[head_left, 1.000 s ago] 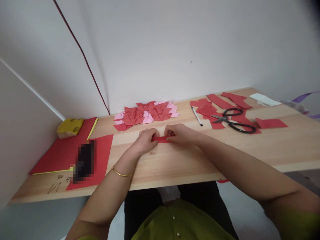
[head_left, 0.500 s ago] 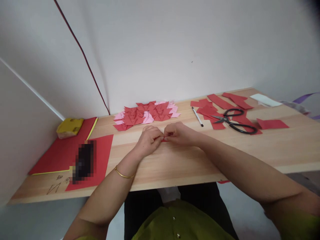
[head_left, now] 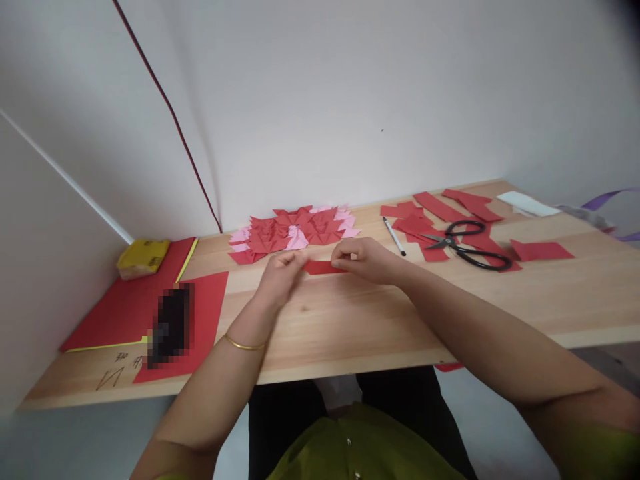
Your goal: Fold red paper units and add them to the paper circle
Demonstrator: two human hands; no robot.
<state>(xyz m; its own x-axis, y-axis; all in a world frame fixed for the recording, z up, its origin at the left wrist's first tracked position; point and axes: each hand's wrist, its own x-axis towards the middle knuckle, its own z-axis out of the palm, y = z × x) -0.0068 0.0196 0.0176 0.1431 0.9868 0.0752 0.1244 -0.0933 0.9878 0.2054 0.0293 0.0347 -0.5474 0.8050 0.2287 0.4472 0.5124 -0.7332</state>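
A narrow folded red paper strip (head_left: 320, 267) is held just above the wooden table (head_left: 350, 320) between my two hands. My left hand (head_left: 281, 273), with a gold bangle on its wrist, pinches the strip's left end. My right hand (head_left: 363, 259) pinches the right end, fingers curled over it. Behind the hands lies a pile of several folded red and pink paper pieces (head_left: 295, 228).
Black scissors (head_left: 467, 244) lie on several red paper strips (head_left: 435, 217) at the right, a pen (head_left: 394, 235) beside them. Red sheets (head_left: 150, 313), a blurred dark object (head_left: 170, 325) and a yellow packet (head_left: 143, 257) are at the left. A wall stands close behind.
My hands pressed the strip on the table, drew together over it, then lifted slightly and moved apart, so more of the red strip shows between them.
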